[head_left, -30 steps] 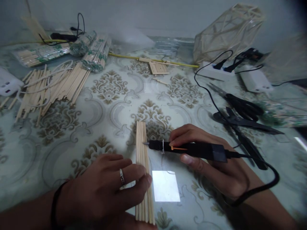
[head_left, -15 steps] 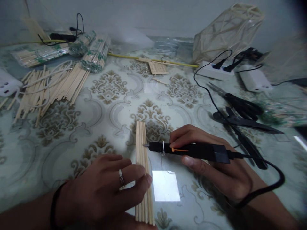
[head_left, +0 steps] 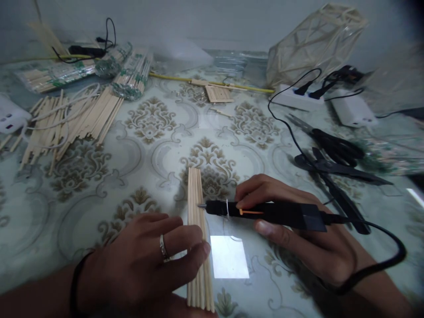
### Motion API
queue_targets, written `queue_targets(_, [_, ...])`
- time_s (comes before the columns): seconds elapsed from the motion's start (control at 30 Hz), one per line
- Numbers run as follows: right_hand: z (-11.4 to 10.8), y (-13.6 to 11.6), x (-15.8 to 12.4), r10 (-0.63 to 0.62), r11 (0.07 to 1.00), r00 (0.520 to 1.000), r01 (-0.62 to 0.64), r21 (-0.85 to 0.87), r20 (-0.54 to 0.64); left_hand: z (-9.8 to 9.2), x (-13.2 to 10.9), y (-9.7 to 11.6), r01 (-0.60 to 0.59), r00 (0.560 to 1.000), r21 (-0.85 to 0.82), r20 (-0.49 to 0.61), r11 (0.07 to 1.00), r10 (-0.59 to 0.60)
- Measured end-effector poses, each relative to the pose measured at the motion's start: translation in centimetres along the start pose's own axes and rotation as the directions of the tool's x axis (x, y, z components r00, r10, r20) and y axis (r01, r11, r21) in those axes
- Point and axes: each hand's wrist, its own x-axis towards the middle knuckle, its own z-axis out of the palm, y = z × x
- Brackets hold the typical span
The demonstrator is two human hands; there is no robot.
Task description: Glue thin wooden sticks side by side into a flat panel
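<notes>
A flat row of thin wooden sticks (head_left: 195, 194) lies lengthwise on the patterned table in front of me. My left hand (head_left: 145, 260), ring on one finger, presses down on the near part of the row with closed fingers. My right hand (head_left: 298, 234) grips a black corded pen-shaped tool (head_left: 265, 212) with an orange trigger. Its metal tip touches the right edge of the stick row about midway along it.
Loose sticks (head_left: 69, 121) and wrapped stick bundles (head_left: 132, 75) lie at the back left. Black scissors and pliers (head_left: 331, 154) sit at right, a power strip (head_left: 294, 99) and stick-built lantern frame (head_left: 314, 39) behind. A small glued stick panel (head_left: 218, 93) is at back centre.
The tool's tip has slid a little toward me along the stick row, with my right hand following. My left hand stays pressed on the sticks.
</notes>
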Motion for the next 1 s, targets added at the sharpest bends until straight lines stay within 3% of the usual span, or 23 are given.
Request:
queue_targets(0.47, [0.1, 0.0, -0.4, 0.015, 0.991, 0.999, -0.021, 0.133, 0.05, 0.1, 0.0, 0.1, 0.009, 1.0, -0.02, 0.006, 1.0, -0.009])
queue_targets(0.6, [0.0, -0.1, -0.5, 0.021, 0.989, 0.998, -0.029, 0.142, 0.059, 0.2, -0.1, 0.1, 0.008, 0.999, -0.005, -0.049, 1.0, -0.008])
queue_targets(0.63, [0.0, -0.2, -0.6, 0.027, 0.989, 0.998, -0.036, 0.144, 0.063, 0.2, -0.1, 0.1, 0.017, 1.0, -0.006, -0.004, 1.0, -0.017])
queue_targets(1.0, [-0.1, -1.0, -0.6, 0.057, 0.982, 0.996, -0.068, 0.174, 0.069, 0.3, -0.3, 0.2, 0.026, 1.0, 0.007, -0.008, 1.0, -0.026])
